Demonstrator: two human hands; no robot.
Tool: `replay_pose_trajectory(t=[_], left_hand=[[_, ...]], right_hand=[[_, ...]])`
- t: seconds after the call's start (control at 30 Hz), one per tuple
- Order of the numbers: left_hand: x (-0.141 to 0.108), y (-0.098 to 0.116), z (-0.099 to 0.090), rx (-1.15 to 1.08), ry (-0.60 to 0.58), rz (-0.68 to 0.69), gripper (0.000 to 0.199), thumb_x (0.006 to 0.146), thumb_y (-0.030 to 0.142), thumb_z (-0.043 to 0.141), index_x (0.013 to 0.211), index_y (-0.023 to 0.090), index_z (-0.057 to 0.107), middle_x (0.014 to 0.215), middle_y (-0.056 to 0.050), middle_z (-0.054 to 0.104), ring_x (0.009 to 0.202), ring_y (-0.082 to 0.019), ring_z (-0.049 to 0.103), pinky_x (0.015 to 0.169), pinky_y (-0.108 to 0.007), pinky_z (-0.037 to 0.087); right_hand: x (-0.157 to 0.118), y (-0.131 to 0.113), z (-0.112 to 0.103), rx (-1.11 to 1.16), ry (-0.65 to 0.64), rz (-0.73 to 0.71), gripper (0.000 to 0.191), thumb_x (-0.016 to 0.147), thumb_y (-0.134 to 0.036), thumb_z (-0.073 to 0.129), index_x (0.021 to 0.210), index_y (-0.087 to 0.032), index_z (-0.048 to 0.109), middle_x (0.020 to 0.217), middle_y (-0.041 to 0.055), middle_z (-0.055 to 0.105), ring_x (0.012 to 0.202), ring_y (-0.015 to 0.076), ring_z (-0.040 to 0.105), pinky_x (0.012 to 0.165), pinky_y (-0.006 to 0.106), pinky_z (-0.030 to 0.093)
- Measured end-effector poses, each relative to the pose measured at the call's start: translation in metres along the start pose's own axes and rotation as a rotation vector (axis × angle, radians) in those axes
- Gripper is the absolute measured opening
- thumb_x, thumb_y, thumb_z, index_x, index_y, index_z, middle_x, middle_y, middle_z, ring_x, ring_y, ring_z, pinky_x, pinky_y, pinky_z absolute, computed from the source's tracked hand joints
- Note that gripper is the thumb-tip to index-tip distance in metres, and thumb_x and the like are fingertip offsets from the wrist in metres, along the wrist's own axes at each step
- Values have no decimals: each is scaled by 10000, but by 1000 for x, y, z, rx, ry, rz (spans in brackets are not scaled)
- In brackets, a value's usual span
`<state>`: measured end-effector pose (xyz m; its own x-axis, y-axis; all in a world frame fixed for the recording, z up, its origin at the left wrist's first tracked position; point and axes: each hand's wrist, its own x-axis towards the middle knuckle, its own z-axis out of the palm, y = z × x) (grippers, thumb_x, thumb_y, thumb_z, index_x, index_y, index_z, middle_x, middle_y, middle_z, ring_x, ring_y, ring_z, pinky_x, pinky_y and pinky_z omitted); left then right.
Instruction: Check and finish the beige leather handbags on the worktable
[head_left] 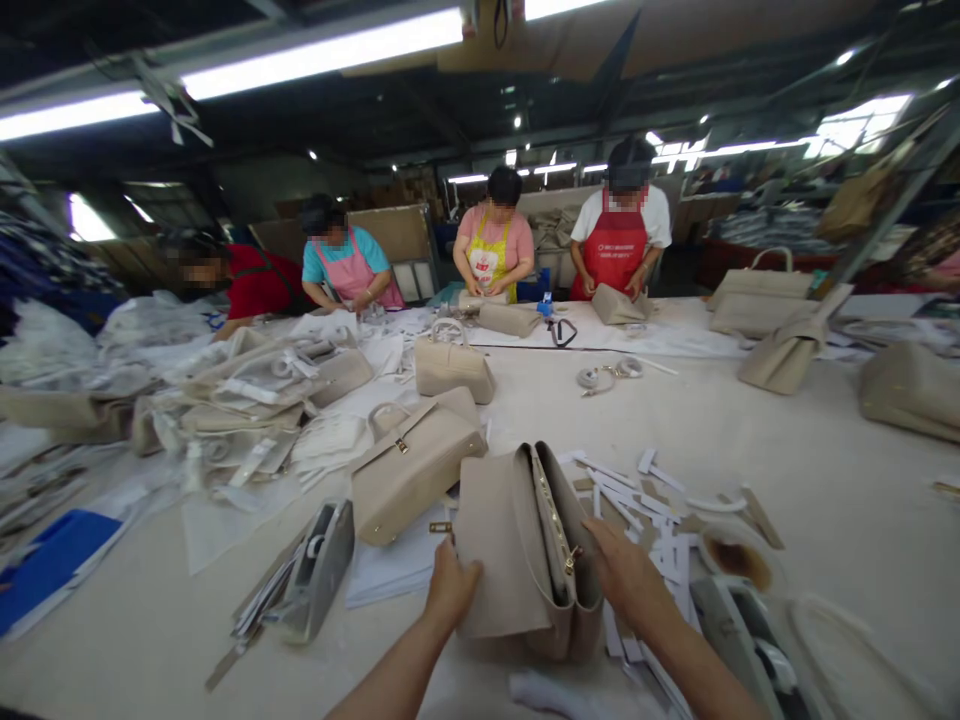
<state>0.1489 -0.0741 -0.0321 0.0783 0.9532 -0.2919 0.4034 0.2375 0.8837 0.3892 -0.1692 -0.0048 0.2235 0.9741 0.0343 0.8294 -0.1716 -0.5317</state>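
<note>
The beige leather handbag (529,560) stands open near the front edge of the bench (840,480), with paper strips (645,510) just beside its right side and free room only beyond them. Both forearms (397,680) come up from below. The left hand (452,585) is closed on the bag's left panel; the right hand (628,572) lies half open on its right side.

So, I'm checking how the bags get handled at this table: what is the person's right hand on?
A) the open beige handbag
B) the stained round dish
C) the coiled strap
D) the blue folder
A: the right hand lies on the open beige handbag, near its gold zipper.
</note>
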Motion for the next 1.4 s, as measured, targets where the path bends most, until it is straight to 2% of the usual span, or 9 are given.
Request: replay_pose_trajectory(t=[0.13, 0.23, 0.33, 0.5, 0.77, 0.93, 1.07, 1.23, 1.4], left_hand=[[-35, 20, 12, 267, 113, 520, 626, 719, 165, 531, 1316, 135, 344, 1408, -132, 341, 1333, -273, 227, 1113, -465, 134], [-67, 51, 31, 462, -179, 766, 473, 766, 279, 560, 1230, 229, 483, 1314, -92, 481, 1279, -291, 325, 1109, -486, 101], [-81, 68, 50, 552, -370, 663, 408, 750, 443, 580, 1078, 200, 587, 1066, -128, 621, 1109, -322, 483, 1085, -520, 103], [-71, 58, 67, 611, -271, 466, 422, 674, 475, 622, 954, 161, 600, 939, -128, 635, 997, -317, 532, 1047, -515, 157], [-47, 54, 83, 690, -352, 321, 383, 802, 468, 410, 771, 185, 667, 872, -128, 686, 962, -308, 576, 972, -526, 249], [-39, 60, 86, 791, -338, 410, 288, 764, 348, 453, 797, 200, 697, 823, -124, 712, 897, -307, 611, 971, -533, 242], [-42, 70, 78, 960, -356, 545, 318, 769, 283, 408, 769, 168, 705, 779, -136, 711, 848, -278, 629, 1035, -497, 193], [-42, 78, 45, 1180, -362, 617, 306, 705, 175, 403, 788, 158, 697, 774, -137, 699, 887, -265, 618, 1076, -480, 128], [-42, 79, 14, 1278, -360, 523, 270, 692, 159, 424, 804, 172, 669, 803, -105, 689, 917, -243, 602, 1087, -485, 91]], right_hand=[[6, -6, -10, -84, -252, -63, 439, 737, -95, 387, 1127, -235, 534, 1101, 52, 626, 995, 196, 575, 827, 296, 414], [6, -14, -11, -95, -312, -72, 438, 751, -126, 418, 1161, -260, 495, 1025, 35, 658, 915, 188, 615, 729, 269, 423], [4, -19, -10, -177, -274, -125, 308, 835, -175, 366, 1066, -237, 561, 974, 53, 669, 904, 195, 626, 718, 276, 429], [5, -24, -17, -345, -249, -241, 276, 873, -211, 356, 845, -209, 630, 831, 57, 673, 766, 201, 645, 636, 281, 438], [25, -40, -23, -385, -261, -390, 170, 778, -134, 470, 816, -148, 635, 856, 81, 675, 816, 215, 623, 769, 338, 440], [34, -43, -22, -402, -193, -357, 229, 798, -89, 411, 885, -131, 619, 890, 104, 671, 834, 220, 619, 777, 346, 448], [52, -45, -20, -403, -115, -275, 266, 810, -71, 373, 933, -120, 604, 917, 118, 659, 863, 249, 615, 771, 387, 452], [90, -38, -21, -375, -29, -97, 311, 840, -65, 315, 989, -95, 586, 990, 174, 635, 929, 267, 604, 775, 411, 451], [111, -19, -28, -289, -57, -8, 240, 821, -126, 409, 923, -107, 626, 923, 156, 663, 860, 253, 635, 716, 361, 467]])
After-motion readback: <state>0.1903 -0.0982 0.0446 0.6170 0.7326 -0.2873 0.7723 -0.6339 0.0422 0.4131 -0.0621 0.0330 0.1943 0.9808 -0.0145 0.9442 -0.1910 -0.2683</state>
